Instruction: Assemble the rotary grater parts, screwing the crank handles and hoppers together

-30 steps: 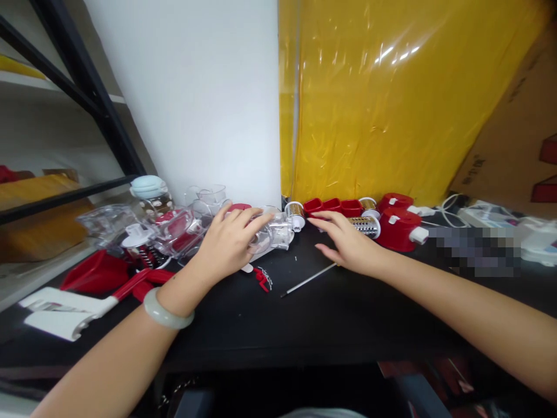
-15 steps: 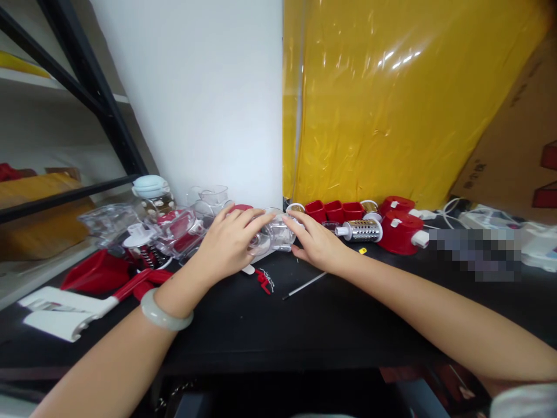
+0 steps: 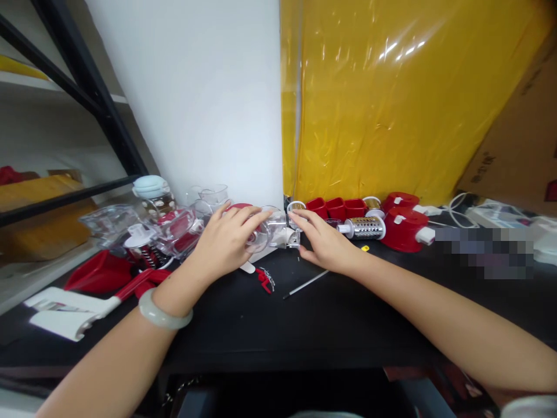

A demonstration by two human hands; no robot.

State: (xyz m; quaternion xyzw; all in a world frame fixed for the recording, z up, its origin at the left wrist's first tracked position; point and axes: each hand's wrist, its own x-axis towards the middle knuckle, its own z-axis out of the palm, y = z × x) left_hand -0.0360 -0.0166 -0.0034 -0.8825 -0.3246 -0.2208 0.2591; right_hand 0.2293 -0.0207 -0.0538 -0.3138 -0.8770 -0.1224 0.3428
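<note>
While the left hand (image 3: 224, 244) wraps its fingers over a clear plastic housing (image 3: 272, 232) near the tabletop's (image 3: 304, 325) far edge, the right hand (image 3: 324, 244) touches it with loosely spread fingers.

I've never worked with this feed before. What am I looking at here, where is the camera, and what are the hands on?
There is no machine: these are a person's two bare hands, filmed from a camera on their head looking down at a black table. The left hand, with a pale bracelet on its wrist, rests on a clear plastic housing. The right hand touches that housing's other end. Nearby lie a metal grater drum, red parts, a thin rod and a white-and-red handle.
</note>
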